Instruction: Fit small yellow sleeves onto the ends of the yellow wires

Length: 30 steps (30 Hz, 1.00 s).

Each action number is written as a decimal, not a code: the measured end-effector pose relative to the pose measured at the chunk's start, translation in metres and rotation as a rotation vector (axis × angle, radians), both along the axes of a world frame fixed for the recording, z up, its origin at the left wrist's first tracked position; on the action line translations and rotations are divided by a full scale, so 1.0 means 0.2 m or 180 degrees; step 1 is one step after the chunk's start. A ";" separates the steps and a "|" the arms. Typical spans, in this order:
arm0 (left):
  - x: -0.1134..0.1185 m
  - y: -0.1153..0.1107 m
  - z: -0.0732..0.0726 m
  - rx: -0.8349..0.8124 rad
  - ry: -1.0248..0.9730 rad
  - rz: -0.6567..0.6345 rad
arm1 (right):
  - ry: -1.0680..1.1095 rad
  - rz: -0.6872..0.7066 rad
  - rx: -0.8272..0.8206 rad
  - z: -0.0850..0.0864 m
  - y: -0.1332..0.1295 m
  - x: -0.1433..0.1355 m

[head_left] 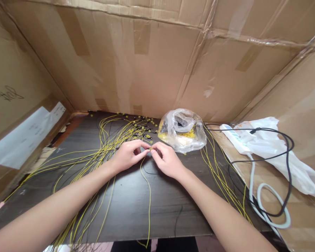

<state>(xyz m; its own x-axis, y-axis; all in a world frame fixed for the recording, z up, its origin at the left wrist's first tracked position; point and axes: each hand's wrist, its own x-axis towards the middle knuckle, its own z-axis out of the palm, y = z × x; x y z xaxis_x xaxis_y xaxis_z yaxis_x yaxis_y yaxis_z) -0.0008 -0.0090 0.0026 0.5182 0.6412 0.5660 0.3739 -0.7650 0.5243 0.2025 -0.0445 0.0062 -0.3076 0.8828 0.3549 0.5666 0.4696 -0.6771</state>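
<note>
Near the middle of the dark table (131, 199), my left hand (130, 154) and my right hand (168, 159) meet fingertip to fingertip. Both pinch a small yellowish piece (150, 149) between thumb and forefinger. A thin yellow wire (149, 196) hangs from near the fingertips down to the table's front edge. Just beyond the hands lie several small yellow pieces and black wire ends (147, 136). Many yellow wires (105, 150) fan out to the left, passing behind and under my left forearm.
A clear plastic bag (183, 140) with yellow pieces stands right of centre, yellow wires (215, 171) beside it. At the right are a white power strip (235, 139), a white bag (286, 157) and black cable (288, 175). Cardboard walls (157, 70) enclose the back and sides.
</note>
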 end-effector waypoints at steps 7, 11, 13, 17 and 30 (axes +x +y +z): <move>0.01 -0.01 -0.01 -0.0078 0.0011 0.0022 | 0.0000 0.0061 0.0048 -0.01 0.00 0.01; 0.01 -0.01 -0.02 -0.0097 0.0033 0.0004 | 0.0021 0.0038 -0.0003 -0.01 0.00 0.01; 0.01 -0.01 -0.01 -0.0064 0.0044 -0.0004 | 0.0019 0.0047 -0.0024 -0.01 -0.01 0.01; 0.01 -0.01 -0.01 0.0035 0.0044 -0.0061 | 0.0003 0.0111 0.0030 -0.01 0.00 0.01; 0.00 0.00 -0.01 0.0149 0.0107 -0.0078 | -0.0173 0.0170 -0.0104 -0.01 -0.01 0.01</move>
<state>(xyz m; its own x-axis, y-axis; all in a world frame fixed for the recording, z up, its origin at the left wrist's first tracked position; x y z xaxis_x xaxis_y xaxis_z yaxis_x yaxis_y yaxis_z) 0.0002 -0.0099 0.0012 0.5526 0.6014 0.5770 0.3716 -0.7975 0.4753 0.2043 -0.0457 0.0051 -0.3726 0.8755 0.3077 0.5777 0.4783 -0.6615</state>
